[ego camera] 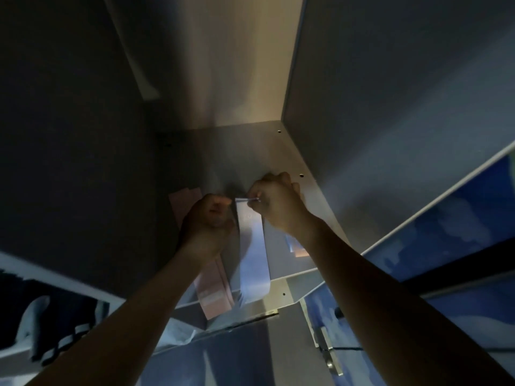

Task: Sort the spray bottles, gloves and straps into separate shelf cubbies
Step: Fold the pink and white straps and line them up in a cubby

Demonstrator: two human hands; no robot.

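Both my arms reach into a dim shelf cubby (289,157). A pale blue-white strap (252,252) lies flat on the cubby floor, its rounded end at the front edge. My right hand (276,203) pinches the strap's far end between thumb and finger. My left hand (209,221) is closed in a fist just left of that end, over a pink strap (213,288) that lies alongside and passes under the hand. Whether the left hand grips the pink strap is hidden.
The cubby's side walls rise close on the left (83,135) and right (390,121). A lower left cubby holds dark items and a pale rounded object (33,316). A metal hinge (326,346) sits below right, beside a blue patterned surface (446,232).
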